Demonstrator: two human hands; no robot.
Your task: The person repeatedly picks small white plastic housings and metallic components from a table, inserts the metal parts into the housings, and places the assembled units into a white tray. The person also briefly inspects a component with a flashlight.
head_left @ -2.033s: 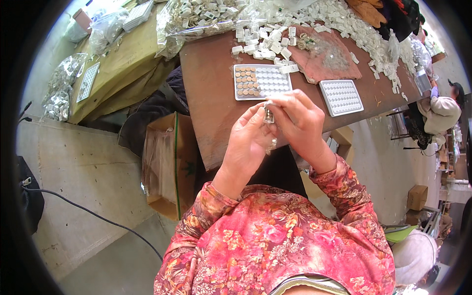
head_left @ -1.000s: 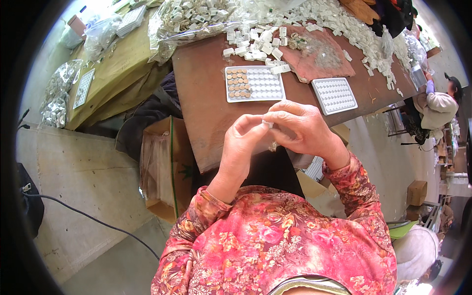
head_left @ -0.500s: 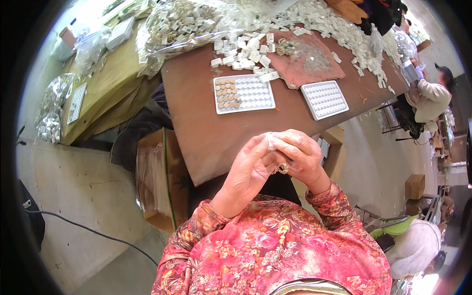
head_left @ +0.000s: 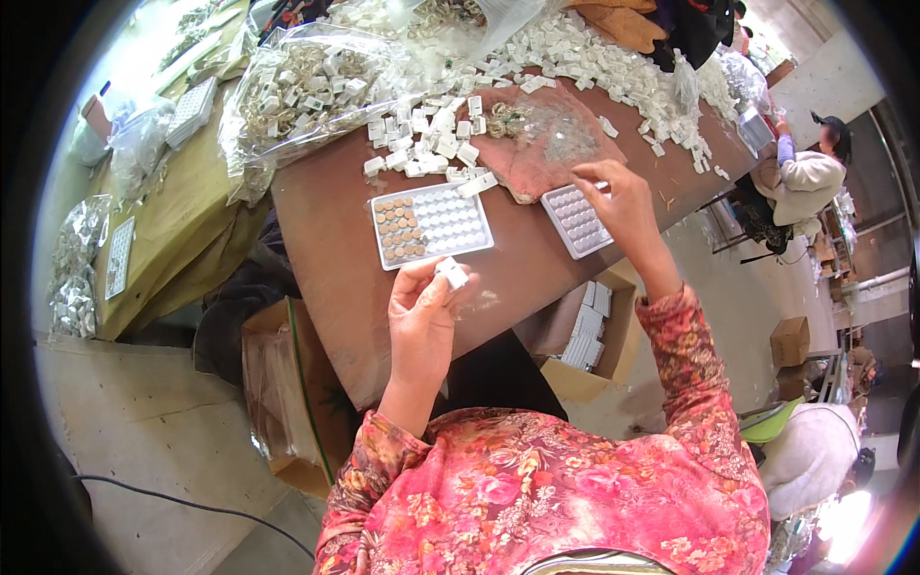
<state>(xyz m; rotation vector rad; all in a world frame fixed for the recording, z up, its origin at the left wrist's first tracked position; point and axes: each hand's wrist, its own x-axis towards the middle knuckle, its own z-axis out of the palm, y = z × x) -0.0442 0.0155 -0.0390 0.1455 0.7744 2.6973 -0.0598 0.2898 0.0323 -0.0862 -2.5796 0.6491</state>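
My left hand (head_left: 424, 311) is closed around a small white plastic case (head_left: 452, 275), held between thumb and fingertips just in front of a white tray (head_left: 484, 241). That tray has several round tan discs (head_left: 400, 228) in its left columns and white round cavities across the rest. My right hand (head_left: 618, 196) reaches out over a second white tray (head_left: 575, 222), partly covering it. Its fingers are bent with a gap between the fingertips, and nothing shows in them. A worn pink cloth (head_left: 546, 144) lies just beyond, with a tangle of thin wires (head_left: 508, 120) on it.
White plastic cases (head_left: 436, 139) are heaped on the brown table (head_left: 331, 249), beside a clear bag (head_left: 307, 91) of wired pieces. Cardboard boxes (head_left: 613, 369) stand below the near edge, one holding white stacks. Another person (head_left: 800, 182) works at the far right.
My hands have moved apart from the chest. The left went forward with the white case; the right reached out toward the right tray. A coiled gold-coloured piece between them is no longer visible.
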